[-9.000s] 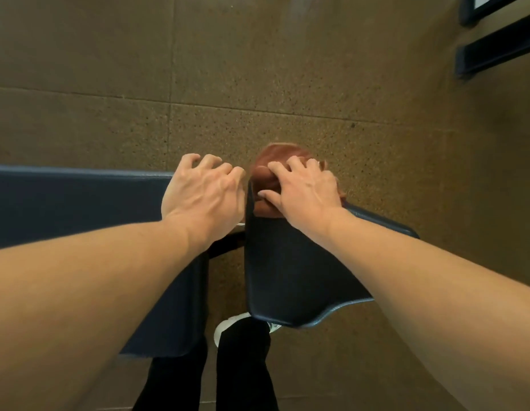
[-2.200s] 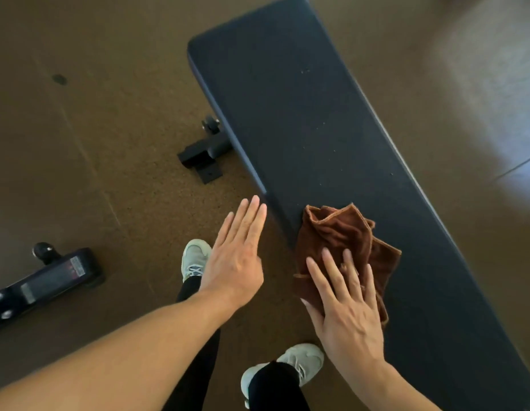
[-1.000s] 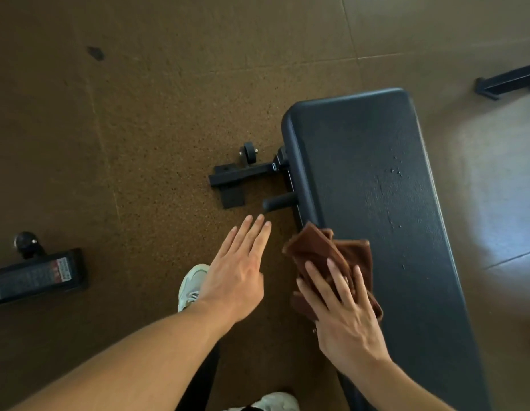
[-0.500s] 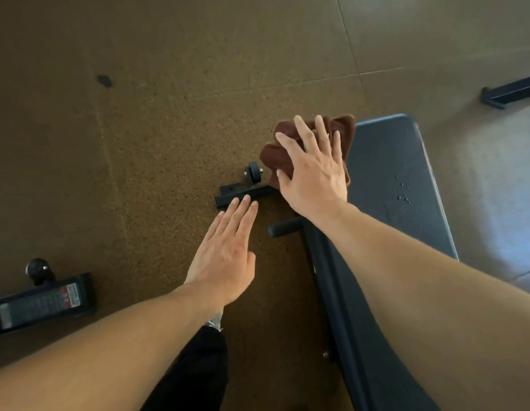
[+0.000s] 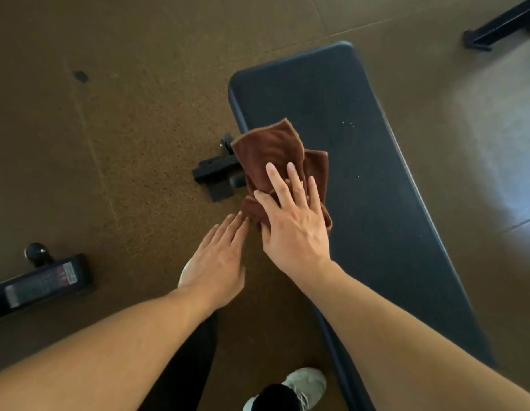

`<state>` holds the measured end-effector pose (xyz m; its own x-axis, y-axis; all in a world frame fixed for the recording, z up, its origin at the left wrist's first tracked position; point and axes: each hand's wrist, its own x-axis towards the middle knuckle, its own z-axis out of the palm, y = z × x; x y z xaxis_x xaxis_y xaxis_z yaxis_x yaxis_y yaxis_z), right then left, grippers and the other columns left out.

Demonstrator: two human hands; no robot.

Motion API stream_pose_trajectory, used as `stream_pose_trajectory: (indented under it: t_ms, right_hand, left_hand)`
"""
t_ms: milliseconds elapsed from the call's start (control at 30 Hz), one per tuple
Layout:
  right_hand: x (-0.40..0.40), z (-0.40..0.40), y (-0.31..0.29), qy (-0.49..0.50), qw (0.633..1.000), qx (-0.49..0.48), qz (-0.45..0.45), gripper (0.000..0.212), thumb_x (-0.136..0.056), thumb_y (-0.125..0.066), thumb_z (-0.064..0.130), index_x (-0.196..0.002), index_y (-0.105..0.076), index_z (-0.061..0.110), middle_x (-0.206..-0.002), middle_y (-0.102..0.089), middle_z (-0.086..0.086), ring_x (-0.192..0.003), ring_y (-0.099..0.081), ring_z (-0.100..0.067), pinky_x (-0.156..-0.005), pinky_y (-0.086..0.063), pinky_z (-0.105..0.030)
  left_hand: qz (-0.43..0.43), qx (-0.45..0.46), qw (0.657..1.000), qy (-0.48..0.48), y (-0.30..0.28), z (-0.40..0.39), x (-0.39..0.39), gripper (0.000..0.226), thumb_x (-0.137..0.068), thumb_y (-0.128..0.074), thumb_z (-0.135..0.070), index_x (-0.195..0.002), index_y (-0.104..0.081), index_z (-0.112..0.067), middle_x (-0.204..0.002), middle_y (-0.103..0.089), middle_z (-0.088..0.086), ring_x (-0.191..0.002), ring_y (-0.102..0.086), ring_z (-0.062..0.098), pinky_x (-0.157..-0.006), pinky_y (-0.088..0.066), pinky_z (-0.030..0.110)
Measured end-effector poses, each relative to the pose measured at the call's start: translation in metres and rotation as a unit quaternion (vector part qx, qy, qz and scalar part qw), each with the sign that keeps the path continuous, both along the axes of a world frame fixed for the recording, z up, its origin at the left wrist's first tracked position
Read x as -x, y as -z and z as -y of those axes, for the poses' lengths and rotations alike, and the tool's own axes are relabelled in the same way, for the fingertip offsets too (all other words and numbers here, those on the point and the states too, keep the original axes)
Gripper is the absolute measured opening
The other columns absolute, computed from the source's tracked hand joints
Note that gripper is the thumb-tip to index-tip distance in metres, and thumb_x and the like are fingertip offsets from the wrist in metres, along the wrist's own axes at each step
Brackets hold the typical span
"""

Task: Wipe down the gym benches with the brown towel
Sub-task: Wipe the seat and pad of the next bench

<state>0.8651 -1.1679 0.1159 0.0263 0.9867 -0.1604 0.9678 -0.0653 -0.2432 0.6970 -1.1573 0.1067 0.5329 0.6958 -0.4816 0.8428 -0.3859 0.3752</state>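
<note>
The right hand [image 5: 293, 223] lies flat, fingers straight and slightly spread, pressing the one brown towel [image 5: 275, 161] onto the near-left edge of the dark padded counter [image 5: 361, 179]; its palm hides the towel's lower folds. The left hand [image 5: 219, 259] hovers flat beside it, fingers straight, holding nothing, fingertips just short of the towel. One counter pad shows, its near end cut off. Its black foot [image 5: 213, 173] sits partly hidden behind the towel. Two pale shoes [image 5: 302, 384] show, one mostly covered by the left wrist.
</note>
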Motion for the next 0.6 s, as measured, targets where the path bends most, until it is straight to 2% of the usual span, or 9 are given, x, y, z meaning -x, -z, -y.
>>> stream_pose_trajectory:
  t_ms: [167, 267, 333, 433, 600]
  right_hand:
    - [-0.012, 0.111, -0.004, -0.003, 0.999, 0.031, -0.008, 0.058, -0.098, -0.061, 0.034, -0.153, -0.043, 0.036, -0.174, -0.006, 0.002, -0.160, 0.009, -0.027, -0.129, -0.004, -0.057]
    - [-0.016, 0.182, -0.010, -0.001, 0.999, 0.048, -0.012, 0.073, -0.092, -0.067, 0.033, -0.158, -0.036, 0.032, -0.174, -0.004, -0.001, -0.160, 0.010, -0.029, -0.128, -0.001, -0.057]
    - [-0.020, 0.233, -0.010, -0.001, 0.998, 0.060, 0.000, 0.088, -0.085, -0.075, 0.034, -0.161, -0.029, 0.031, -0.174, -0.006, -0.002, -0.160, 0.006, -0.031, -0.127, -0.002, -0.057]
    - [-0.026, 0.287, -0.007, -0.002, 0.998, 0.062, 0.023, 0.101, -0.083, -0.076, 0.038, -0.165, -0.018, 0.029, -0.174, -0.007, -0.001, -0.160, -0.002, -0.033, -0.129, -0.005, -0.057]
    - [-0.021, 0.292, -0.004, 0.023, 0.997, 0.064, 0.045, 0.102, -0.090, -0.069, 0.040, -0.166, -0.005, 0.022, -0.174, -0.006, 0.001, -0.161, 0.003, -0.028, -0.128, -0.006, -0.055]
  left_hand:
    - [0.006, 0.012, 0.999, 0.032, -0.016, 0.077, -0.033, 0.078, -0.098, -0.059, -0.027, -0.162, -0.013, -0.023, -0.170, -0.013, -0.001, -0.157, -0.006, 0.014, -0.115, 0.010, 0.027]
    - [0.027, 0.021, 0.998, 0.047, -0.018, 0.131, -0.042, 0.068, -0.097, -0.061, -0.028, -0.158, -0.031, -0.022, -0.163, -0.034, 0.000, -0.153, -0.024, 0.014, -0.120, 0.000, 0.026]
    - [0.020, 0.042, 0.996, 0.074, -0.015, 0.169, -0.044, 0.065, -0.097, -0.062, -0.028, -0.156, -0.037, -0.022, -0.160, -0.040, 0.000, -0.151, -0.029, 0.015, -0.125, -0.006, 0.030]
    - [0.015, 0.077, 0.992, 0.098, -0.018, 0.216, -0.044, 0.066, -0.098, -0.062, -0.029, -0.157, -0.034, -0.023, -0.163, -0.034, -0.001, -0.153, -0.024, 0.014, -0.128, -0.011, 0.035]
    - [0.038, 0.116, 0.992, 0.026, -0.020, 0.255, -0.027, 0.085, -0.096, -0.059, -0.021, -0.163, -0.007, -0.027, -0.171, -0.007, -0.003, -0.157, -0.006, 0.013, -0.128, -0.010, 0.036]
